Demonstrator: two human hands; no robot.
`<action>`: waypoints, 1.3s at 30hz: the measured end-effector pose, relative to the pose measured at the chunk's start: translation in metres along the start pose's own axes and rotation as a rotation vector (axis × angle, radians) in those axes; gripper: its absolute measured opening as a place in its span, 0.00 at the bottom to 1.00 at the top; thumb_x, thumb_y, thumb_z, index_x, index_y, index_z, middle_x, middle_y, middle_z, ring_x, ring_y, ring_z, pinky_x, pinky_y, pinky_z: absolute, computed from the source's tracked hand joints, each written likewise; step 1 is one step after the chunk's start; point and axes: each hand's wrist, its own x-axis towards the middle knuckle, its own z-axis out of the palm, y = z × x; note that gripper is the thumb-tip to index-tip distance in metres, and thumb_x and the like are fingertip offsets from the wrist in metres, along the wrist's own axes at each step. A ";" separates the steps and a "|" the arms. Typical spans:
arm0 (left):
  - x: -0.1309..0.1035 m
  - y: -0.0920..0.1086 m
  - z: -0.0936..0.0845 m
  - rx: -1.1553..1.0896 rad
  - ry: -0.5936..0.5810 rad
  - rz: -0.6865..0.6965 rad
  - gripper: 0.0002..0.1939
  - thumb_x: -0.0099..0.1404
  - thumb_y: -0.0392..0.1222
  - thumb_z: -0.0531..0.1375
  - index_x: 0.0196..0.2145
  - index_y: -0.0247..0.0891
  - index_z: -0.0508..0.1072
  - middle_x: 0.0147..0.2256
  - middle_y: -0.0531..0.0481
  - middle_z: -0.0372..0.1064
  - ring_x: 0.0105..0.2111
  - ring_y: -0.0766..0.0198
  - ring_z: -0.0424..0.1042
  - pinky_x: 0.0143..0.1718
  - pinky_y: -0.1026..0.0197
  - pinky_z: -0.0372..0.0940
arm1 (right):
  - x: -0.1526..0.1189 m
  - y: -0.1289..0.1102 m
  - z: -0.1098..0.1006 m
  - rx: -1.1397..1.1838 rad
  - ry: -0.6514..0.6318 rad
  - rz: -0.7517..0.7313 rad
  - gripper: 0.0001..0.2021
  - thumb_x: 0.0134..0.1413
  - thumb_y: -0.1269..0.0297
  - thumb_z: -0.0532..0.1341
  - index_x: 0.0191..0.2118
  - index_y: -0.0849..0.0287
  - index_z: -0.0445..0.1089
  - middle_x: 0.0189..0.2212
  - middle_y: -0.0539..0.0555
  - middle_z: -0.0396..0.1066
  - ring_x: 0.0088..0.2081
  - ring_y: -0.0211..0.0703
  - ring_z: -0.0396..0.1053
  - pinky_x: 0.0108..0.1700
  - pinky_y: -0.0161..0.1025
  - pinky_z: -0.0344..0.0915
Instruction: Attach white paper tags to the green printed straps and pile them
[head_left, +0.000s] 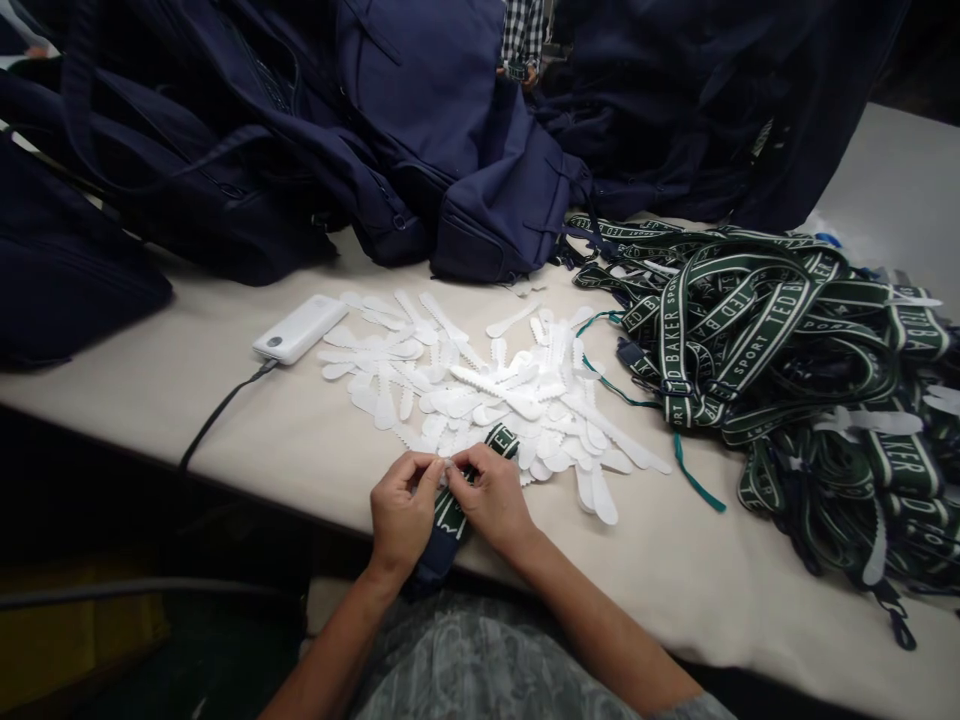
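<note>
My left hand (405, 508) and my right hand (495, 500) meet at the table's front edge, thumbs and index fingers pinched together. A small bit of white strip (448, 464) shows between the fingertips; the rest of it is hidden by the fingers. Under both hands lies a folded dark green webbing strap (450, 518) with white lettering and a navy end, pointing away from my body. Just beyond the hands spreads a loose pile of white toothed strips (487, 385) with rounded ends.
A heap of green lettered straps (735, 330) covers the right side, some with white strips on them. Navy bags (480, 190) stand along the back. To the left lies a white power bank (300, 328) with a black cable (217, 410). A person in a checked shirt (523, 35) stands behind.
</note>
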 end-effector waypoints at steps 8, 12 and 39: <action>-0.007 0.007 0.002 0.120 0.065 0.300 0.06 0.65 0.37 0.59 0.29 0.38 0.73 0.29 0.51 0.72 0.31 0.63 0.71 0.39 0.61 0.65 | -0.004 -0.003 0.002 -0.075 -0.010 -0.021 0.05 0.58 0.72 0.60 0.33 0.60 0.73 0.31 0.52 0.72 0.34 0.40 0.69 0.38 0.35 0.62; -0.008 0.005 0.003 0.132 0.058 0.329 0.07 0.65 0.36 0.59 0.29 0.39 0.74 0.29 0.50 0.72 0.32 0.62 0.71 0.39 0.61 0.65 | -0.007 -0.004 0.007 -0.230 0.003 -0.034 0.05 0.60 0.70 0.58 0.34 0.60 0.71 0.32 0.52 0.70 0.33 0.42 0.68 0.37 0.37 0.61; 0.037 0.014 -0.025 0.080 -0.453 -0.250 0.09 0.51 0.45 0.64 0.25 0.35 0.77 0.22 0.48 0.74 0.20 0.62 0.71 0.22 0.63 0.65 | -0.012 0.002 0.006 -0.031 0.082 -0.069 0.04 0.57 0.68 0.58 0.32 0.59 0.69 0.27 0.49 0.69 0.26 0.37 0.63 0.33 0.34 0.61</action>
